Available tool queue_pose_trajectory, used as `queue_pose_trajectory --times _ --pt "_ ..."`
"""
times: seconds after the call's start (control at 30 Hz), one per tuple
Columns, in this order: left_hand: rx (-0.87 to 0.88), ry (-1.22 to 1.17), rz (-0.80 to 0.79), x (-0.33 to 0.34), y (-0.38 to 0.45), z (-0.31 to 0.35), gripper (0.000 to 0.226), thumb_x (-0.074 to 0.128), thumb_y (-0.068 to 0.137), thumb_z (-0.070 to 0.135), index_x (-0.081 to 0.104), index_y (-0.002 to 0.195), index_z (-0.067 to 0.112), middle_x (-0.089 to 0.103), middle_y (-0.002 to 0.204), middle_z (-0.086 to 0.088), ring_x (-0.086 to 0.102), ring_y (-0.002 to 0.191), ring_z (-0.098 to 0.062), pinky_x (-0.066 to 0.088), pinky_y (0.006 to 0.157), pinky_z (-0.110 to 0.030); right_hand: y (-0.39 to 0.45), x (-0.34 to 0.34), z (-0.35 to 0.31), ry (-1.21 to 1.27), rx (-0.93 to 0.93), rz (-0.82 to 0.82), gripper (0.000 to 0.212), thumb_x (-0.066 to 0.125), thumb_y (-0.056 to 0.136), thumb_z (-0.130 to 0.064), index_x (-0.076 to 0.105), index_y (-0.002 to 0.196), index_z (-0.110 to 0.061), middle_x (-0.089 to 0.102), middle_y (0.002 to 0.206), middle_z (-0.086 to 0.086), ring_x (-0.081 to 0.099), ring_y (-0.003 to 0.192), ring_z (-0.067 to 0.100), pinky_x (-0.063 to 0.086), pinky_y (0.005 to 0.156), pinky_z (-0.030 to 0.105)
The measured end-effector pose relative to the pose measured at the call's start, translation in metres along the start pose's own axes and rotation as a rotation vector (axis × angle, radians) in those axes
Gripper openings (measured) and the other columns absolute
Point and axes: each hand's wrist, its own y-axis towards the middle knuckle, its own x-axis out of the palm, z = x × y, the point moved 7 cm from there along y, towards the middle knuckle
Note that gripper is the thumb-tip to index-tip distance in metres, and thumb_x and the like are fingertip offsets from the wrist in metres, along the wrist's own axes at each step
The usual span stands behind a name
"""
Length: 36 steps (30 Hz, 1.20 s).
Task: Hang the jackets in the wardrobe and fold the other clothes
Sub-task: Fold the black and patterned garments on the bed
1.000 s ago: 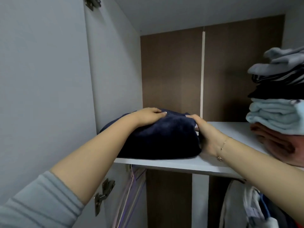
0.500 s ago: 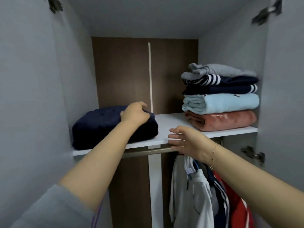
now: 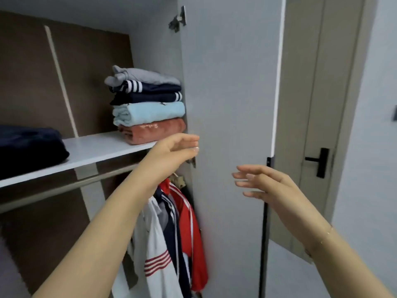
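A folded dark navy garment (image 3: 28, 147) lies on the white wardrobe shelf (image 3: 103, 149) at the far left. A stack of folded clothes (image 3: 148, 104), grey, navy striped, light blue and pink, sits at the shelf's right end. Under the shelf, white, navy and red jackets (image 3: 171, 237) hang from the rail (image 3: 64, 190). My left hand (image 3: 174, 151) is raised in front of the shelf's right end with fingers relaxed and holds nothing. My right hand (image 3: 264, 186) is raised in front of the open wardrobe door (image 3: 229, 104), fingers straight, holding nothing.
The grey wardrobe door stands open at the right, with a black strip handle (image 3: 265, 222) on its edge. Behind it is a beige room door with a black lever handle (image 3: 320, 162). A hinge (image 3: 178, 20) shows at the top of the door.
My left hand has left the navy garment and moved right. My right hand has moved from the shelf edge toward the open door. The view has swung to the right.
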Motion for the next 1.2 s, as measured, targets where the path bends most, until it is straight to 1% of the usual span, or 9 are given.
queue_pose_trajectory --times 0.17,0.3,0.4,0.6,0.7,0.77,0.9,0.97,1.2 --pt "0.013 -0.163 -0.225 0.169 -0.045 0.040 0.032 0.062 0.092 0.007 0.062 0.120 0.023 0.068 0.117 0.005 0.064 0.094 0.005 0.049 0.089 -0.016 -0.109 -0.148 0.011 -0.039 0.054 0.223 0.024 0.052 0.096 -0.012 0.072 0.107 -0.019 0.075 0.105 0.000 0.069 0.102 0.017 0.052 0.093 0.038" --pt "-0.002 -0.225 -0.415 0.296 -0.093 0.062 0.030 0.064 0.092 0.014 0.064 0.115 0.033 0.069 0.116 0.013 0.063 0.109 -0.002 0.046 0.104 -0.033 -0.206 -0.255 0.019 -0.084 0.129 0.404 0.025 0.049 0.098 -0.015 0.073 0.105 -0.020 0.075 0.104 -0.002 0.068 0.102 0.017 0.052 0.090 0.035" --pt "0.000 -0.294 -0.523 0.379 -0.130 0.079 0.031 0.064 0.091 0.013 0.065 0.116 0.030 0.070 0.113 0.016 0.063 0.109 0.000 0.047 0.103 -0.031 -0.277 -0.321 0.028 -0.084 0.177 0.543 0.025 0.048 0.099 -0.016 0.072 0.107 -0.019 0.074 0.105 0.000 0.068 0.103 0.018 0.052 0.089 0.034" --pt "-0.022 -0.428 -0.784 0.552 -0.197 0.104 0.029 0.061 0.092 0.006 0.066 0.115 0.021 0.070 0.116 0.008 0.062 0.115 -0.010 0.044 0.106 -0.038 -0.411 -0.430 0.045 -0.102 0.242 0.854 0.024 0.050 0.098 -0.013 0.070 0.111 -0.016 0.074 0.105 -0.002 0.068 0.101 0.015 0.051 0.086 0.027" --pt "-0.074 -0.453 -0.987 0.652 -0.236 0.115 0.029 0.059 0.092 0.004 0.066 0.113 0.022 0.071 0.113 0.009 0.063 0.113 -0.011 0.047 0.103 -0.034 -0.479 -0.484 0.060 -0.067 0.270 1.035 0.024 0.050 0.097 -0.008 0.069 0.112 -0.009 0.074 0.106 0.005 0.069 0.100 0.018 0.051 0.085 0.030" --pt "-0.095 -0.460 -1.087 0.700 -0.256 0.118 0.028 0.059 0.092 0.003 0.066 0.110 0.023 0.072 0.111 0.010 0.064 0.111 -0.010 0.049 0.097 -0.029 -0.509 -0.507 0.071 -0.060 0.293 1.118 0.024 0.049 0.097 -0.004 0.069 0.109 -0.007 0.074 0.103 0.006 0.069 0.094 0.013 0.054 0.077 0.022" --pt "-0.124 -0.426 -1.365 0.835 -0.301 0.125 0.029 0.058 0.092 0.001 0.066 0.112 0.020 0.072 0.113 0.006 0.065 0.108 -0.009 0.051 0.090 -0.023 -0.587 -0.573 0.107 -0.113 0.422 1.348 0.024 0.050 0.097 -0.005 0.070 0.106 -0.015 0.075 0.100 -0.002 0.069 0.092 0.007 0.053 0.073 0.017" --pt "-0.128 -0.417 -1.489 0.904 -0.319 0.123 0.030 0.059 0.091 0.001 0.066 0.114 0.019 0.072 0.112 0.007 0.065 0.106 -0.006 0.051 0.090 -0.023 -0.619 -0.604 0.130 -0.124 0.487 1.457 0.024 0.051 0.097 -0.009 0.070 0.107 -0.020 0.075 0.101 -0.006 0.069 0.094 0.007 0.053 0.079 0.021" --pt "-0.231 -0.224 -1.700 1.137 -0.368 0.054 0.028 0.058 0.089 -0.005 0.066 0.098 0.021 0.070 0.105 0.002 0.063 0.099 -0.009 0.047 0.075 -0.016 -0.678 -0.704 0.236 0.029 0.648 1.782 0.025 0.049 0.098 -0.007 0.070 0.106 -0.019 0.075 0.102 -0.004 0.068 0.098 0.015 0.052 0.086 0.030"
